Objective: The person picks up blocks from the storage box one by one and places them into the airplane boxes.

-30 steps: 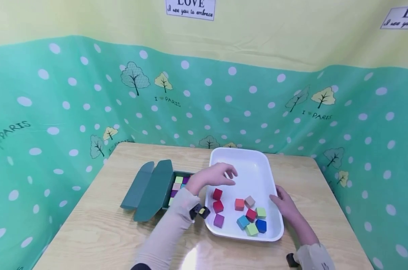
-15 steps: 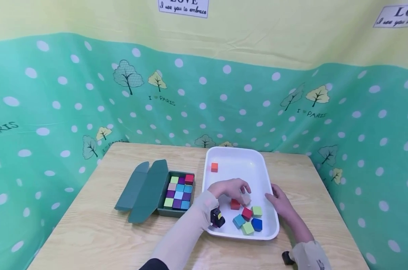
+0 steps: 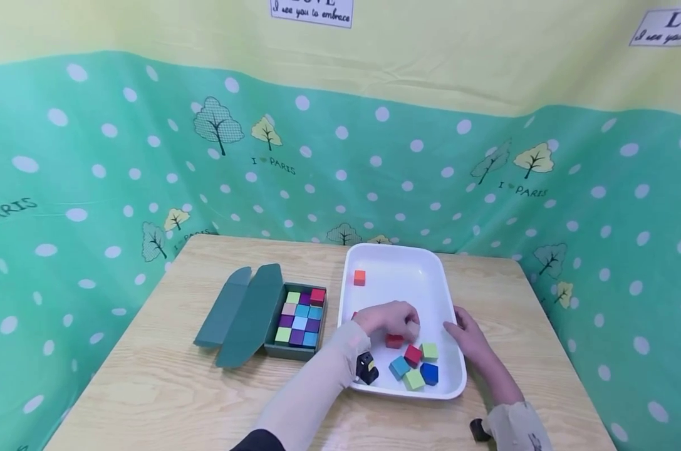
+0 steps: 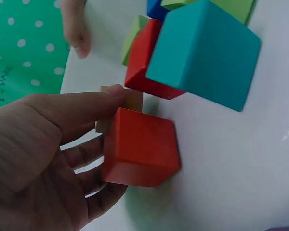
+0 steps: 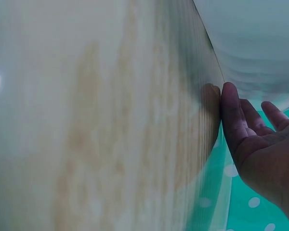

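Note:
My left hand [image 3: 393, 318] reaches low into the white tray [image 3: 396, 266] and pinches a beige cube [image 3: 412, 330] between thumb and fingers. In the left wrist view, the thumb lies along that beige cube [image 4: 135, 99], partly hidden behind a red cube [image 4: 142, 147]. Beside the hand are this red cube [image 3: 395, 341], a darker red cube [image 3: 413, 356], a teal cube [image 3: 399, 367], two light green cubes and a blue cube [image 3: 429, 374]. At the tray's right side, my right hand [image 3: 470, 335] rests against the edge, fingers fairly straight in the right wrist view.
Left of the tray stands a dark green box [image 3: 292, 352], lid folded out leftward, with rows of coloured cubes inside; a red cube [image 3: 317, 296] sits higher at its back right corner. An orange cube [image 3: 359, 277] lies in the tray's far left. A patterned curtain [image 3: 340, 175] hangs behind the table.
My left hand has moved from the tray's left side to the right and nearer, and its fingers have closed on the beige cube. The right hand stays at the tray's edge.

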`<state>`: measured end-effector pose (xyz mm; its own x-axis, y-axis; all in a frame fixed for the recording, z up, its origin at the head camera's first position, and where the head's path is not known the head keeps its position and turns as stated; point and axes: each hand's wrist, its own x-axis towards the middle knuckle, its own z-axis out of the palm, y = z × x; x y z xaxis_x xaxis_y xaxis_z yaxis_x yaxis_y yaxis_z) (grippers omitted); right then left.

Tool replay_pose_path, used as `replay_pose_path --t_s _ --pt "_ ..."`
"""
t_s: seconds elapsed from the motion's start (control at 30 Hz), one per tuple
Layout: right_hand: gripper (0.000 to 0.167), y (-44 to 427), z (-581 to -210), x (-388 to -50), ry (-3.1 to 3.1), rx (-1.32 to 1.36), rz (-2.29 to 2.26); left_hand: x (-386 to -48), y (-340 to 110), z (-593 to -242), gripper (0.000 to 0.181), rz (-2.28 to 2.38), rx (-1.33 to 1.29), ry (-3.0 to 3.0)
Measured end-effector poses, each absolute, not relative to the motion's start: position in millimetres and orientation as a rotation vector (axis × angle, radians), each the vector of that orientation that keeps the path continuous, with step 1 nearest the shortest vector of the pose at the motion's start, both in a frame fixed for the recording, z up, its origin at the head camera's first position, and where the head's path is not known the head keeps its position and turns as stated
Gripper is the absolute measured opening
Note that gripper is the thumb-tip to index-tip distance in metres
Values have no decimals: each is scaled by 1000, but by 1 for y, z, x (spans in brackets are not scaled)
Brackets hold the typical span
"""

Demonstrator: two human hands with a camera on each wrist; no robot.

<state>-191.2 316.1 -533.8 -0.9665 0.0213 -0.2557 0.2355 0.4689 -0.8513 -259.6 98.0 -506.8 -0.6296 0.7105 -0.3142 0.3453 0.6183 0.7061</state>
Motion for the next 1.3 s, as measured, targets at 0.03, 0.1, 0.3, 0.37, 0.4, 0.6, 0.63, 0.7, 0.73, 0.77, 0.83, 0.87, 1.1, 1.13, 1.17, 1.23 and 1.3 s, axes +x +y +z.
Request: replay_pose_path --t_s 0.03,0.1,0.3,0.37,0.4,0.6,0.63,0.7,0.73,0.77,0.83,0.87,1.1,1.13,1.17,1.23,1.3 --pt "67 316 -535 -191 2506 227 -1502 -260 97 -505 13 828 826 2256" --pt "67 316 -536 -191 2508 228 -1499 -261 94 -501 15 858 842 2264" --pt "68 317 -538 -192 2512 239 -1480 -266 77 -477 22 1000 957 2286" --pt "68 316 -539 -192 2509 247 -1481 -265 66 -468 23 1079 955 2281" --pt "68 316 -539 -191 2506 248 -1485 -265 61 -464 23 1114 961 2280" --pt "67 315 -540 -188 2499 231 -1501 -264 21 -452 28 1278 982 2262" --pt "66 315 -540 -188 2501 224 -1505 -264 13 -450 28 1300 981 2261" --pt "66 315 -540 -188 2504 203 -1515 -264 -3 -447 29 1333 970 2271" --pt "65 315 -539 -188 2504 195 -1522 -263 -11 -446 29 1349 963 2273" --pt "65 314 -539 -188 2505 187 -1527 -263 -19 -445 28 1357 959 2283" --pt "65 314 -538 -188 2503 178 -1533 -262 -37 -443 28 1366 930 2298" --pt "66 314 -538 -188 2503 173 -1534 -262 -46 -443 29 1370 915 2301" --pt "65 315 -535 -189 2514 173 -1525 -264 -106 -444 32 1364 759 2341" --pt "65 315 -535 -189 2515 174 -1524 -264 -112 -444 32 1349 735 2366" --pt "65 316 -535 -189 2518 175 -1523 -265 -118 -445 31 1335 711 2396" --pt "65 316 -535 -189 2521 173 -1517 -267 -128 -447 30 1302 672 2456" --pt "65 316 -534 -189 2526 172 -1511 -270 -134 -449 29 1264 645 2511"
